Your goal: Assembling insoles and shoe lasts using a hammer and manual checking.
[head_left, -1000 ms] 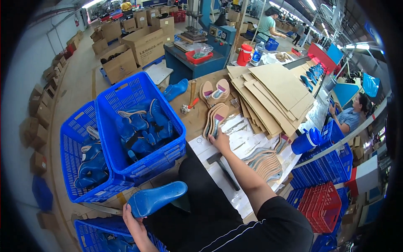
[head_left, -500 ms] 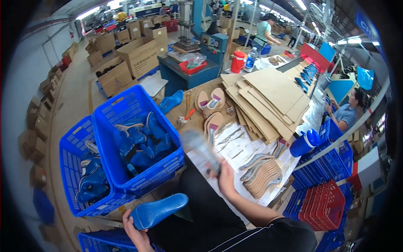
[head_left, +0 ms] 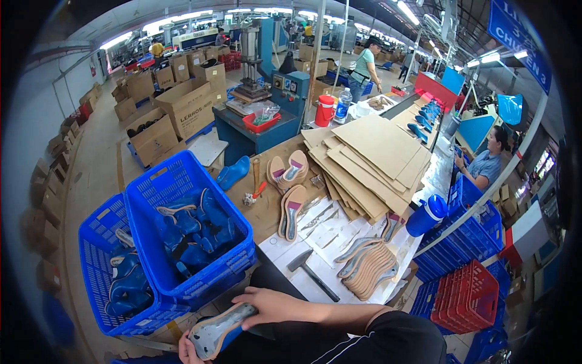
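Low in front of me a blue shoe last (head_left: 233, 335) lies sole up, mostly covered by a grey-faced insole (head_left: 217, 330) with a tan edge. My left hand (head_left: 189, 348) grips its wide end at the lower left. My right hand (head_left: 273, 305) wraps over the narrow end, fingers on the insole. A hammer (head_left: 312, 274) with a dark handle lies on the white-covered tabletop beyond my right forearm. Right of it sits a stack of insoles (head_left: 370, 268). More insoles (head_left: 293, 209) with purple heel patches lie farther back.
Two blue crates (head_left: 193, 290) at left hold blue lasts. Another last (head_left: 233, 173) and an orange-handled tool (head_left: 256, 193) lie on the table. Cardboard sheets (head_left: 376, 155) cover its back. A blue jug (head_left: 427, 215) stands right, near red crates (head_left: 467, 297). Two people work beyond.
My right hand has come from over the table down to the last, and the blurred grey insole it carried now lies on the last. The hammer has come into view. My view has shifted.
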Action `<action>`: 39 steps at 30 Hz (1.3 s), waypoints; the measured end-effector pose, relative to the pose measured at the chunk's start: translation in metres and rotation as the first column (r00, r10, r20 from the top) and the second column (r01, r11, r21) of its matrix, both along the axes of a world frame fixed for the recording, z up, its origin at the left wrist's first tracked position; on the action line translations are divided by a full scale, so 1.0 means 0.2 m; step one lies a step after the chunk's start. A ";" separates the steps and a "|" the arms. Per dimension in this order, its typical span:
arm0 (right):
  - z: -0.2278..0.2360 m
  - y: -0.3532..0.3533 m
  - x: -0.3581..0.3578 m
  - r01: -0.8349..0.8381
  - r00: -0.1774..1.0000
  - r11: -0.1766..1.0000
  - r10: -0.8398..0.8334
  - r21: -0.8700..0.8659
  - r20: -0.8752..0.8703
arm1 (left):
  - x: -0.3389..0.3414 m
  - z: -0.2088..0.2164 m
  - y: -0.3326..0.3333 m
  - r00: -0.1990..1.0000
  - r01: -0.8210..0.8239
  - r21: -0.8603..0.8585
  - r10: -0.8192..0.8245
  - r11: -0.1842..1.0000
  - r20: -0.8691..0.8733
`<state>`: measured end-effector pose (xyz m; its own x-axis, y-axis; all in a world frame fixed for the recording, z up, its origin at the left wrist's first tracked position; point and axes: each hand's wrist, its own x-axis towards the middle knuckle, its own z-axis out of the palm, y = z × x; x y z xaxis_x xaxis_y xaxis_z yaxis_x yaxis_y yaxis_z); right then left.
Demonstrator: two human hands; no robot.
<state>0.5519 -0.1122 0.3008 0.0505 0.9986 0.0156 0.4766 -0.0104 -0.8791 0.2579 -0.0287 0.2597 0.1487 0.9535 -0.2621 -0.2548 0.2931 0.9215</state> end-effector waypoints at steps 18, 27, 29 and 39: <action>-0.21 -0.02 0.11 -0.224 0.972 0.960 0.233 0.169 -0.037 | -0.09 0.07 0.16 0.873 0.377 0.352 -0.202 0.857 -0.443; -0.29 -0.01 0.12 -0.194 0.972 0.960 0.216 0.200 -0.096 | -0.01 0.49 0.19 0.248 0.940 0.227 -0.051 0.256 -0.967; -0.45 -0.05 0.14 -0.080 0.789 0.995 0.105 0.067 -0.605 | 0.08 0.52 0.22 0.241 0.937 0.205 -0.099 0.283 -0.965; -0.53 -0.04 0.12 -0.062 0.558 0.992 -0.058 -0.112 -0.828 | 0.04 0.47 0.28 0.145 0.964 0.114 -0.119 0.239 -0.982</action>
<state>0.5764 -0.1205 0.1949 -0.0210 0.9892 -0.1449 -0.4608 -0.1382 -0.8767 0.2653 0.0272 0.3532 0.8832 0.4628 -0.0767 0.4494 -0.7879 0.4211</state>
